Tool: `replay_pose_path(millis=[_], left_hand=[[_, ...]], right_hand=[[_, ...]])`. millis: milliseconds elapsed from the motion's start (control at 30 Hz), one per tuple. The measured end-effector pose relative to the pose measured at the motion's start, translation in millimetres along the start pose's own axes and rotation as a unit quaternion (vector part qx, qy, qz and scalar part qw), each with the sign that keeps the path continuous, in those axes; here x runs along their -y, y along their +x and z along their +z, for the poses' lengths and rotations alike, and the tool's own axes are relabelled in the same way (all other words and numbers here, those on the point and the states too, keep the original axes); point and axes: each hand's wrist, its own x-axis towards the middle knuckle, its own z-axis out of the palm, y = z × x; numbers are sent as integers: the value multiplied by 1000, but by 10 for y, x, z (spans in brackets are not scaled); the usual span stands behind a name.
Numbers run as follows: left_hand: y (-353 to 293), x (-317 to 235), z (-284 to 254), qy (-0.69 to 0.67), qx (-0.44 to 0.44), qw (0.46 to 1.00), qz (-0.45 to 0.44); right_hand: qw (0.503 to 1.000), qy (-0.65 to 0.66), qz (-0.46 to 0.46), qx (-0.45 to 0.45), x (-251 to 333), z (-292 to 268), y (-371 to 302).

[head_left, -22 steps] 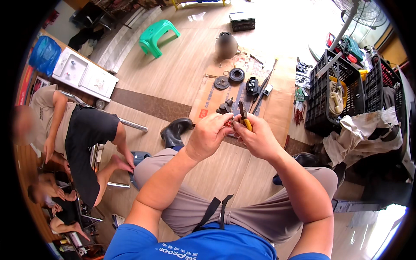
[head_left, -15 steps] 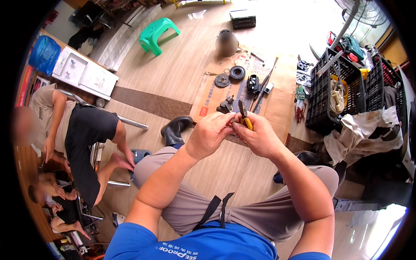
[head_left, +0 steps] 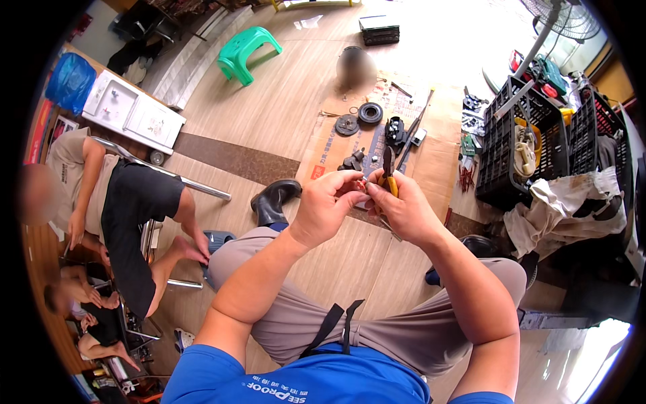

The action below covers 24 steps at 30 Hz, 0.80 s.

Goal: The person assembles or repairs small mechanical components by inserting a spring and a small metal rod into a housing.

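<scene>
Left hand: the thumb and fingers of the left hand [head_left: 328, 207] are pinched together on a small red part [head_left: 362, 184], which I see mostly covered by the fingertips
Right hand: the right hand [head_left: 404, 209] is closed on pliers with yellow handles [head_left: 388, 174], and its thumb is just beside the red part
Pliers: their dark head points away from the person; from where I stand, I cannot tell if the jaws are apart or together
Cardboard: beyond the hands, a brown cardboard sheet [head_left: 441, 155] lies on the floor; on it are a black ring [head_left: 370, 114], a grey disc [head_left: 346, 125] near this ring, and a black block-like part [head_left: 395, 132]
Boot: a black rubber boot [head_left: 274, 202] is to the left of the hands
Crates: on the right side stands a black plastic crate [head_left: 494, 151], with a pale cloth [head_left: 562, 209] near it
Stool: farther, on the left, a green stool [head_left: 247, 50] stands on the floor
Neighbour: at the far left sits another person [head_left: 131, 215] in dark shorts
</scene>
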Motion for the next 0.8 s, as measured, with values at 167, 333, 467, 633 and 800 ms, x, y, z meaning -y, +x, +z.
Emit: replay_pose_path(millis=[167,333,467,633,800], left_hand=[[-8,-43,13,-33,-5,999,17],[30,81,-19,167,-42,976,134],[53,112,62,-50,-22,998,-40],[114,201,-73,-299,-13,939,-171],[211,131,-29,-387,-4,907,-166]], right_hand=[[1000,-26,-7,7,-61,-50,23],[999,12,-8,-37,-141,-54,59],[999,28,-8,-38,-248,-116,170],[985,-66,71,-142,-367,-388,469],[821,-464,185,-277,-1275,-1591,687]])
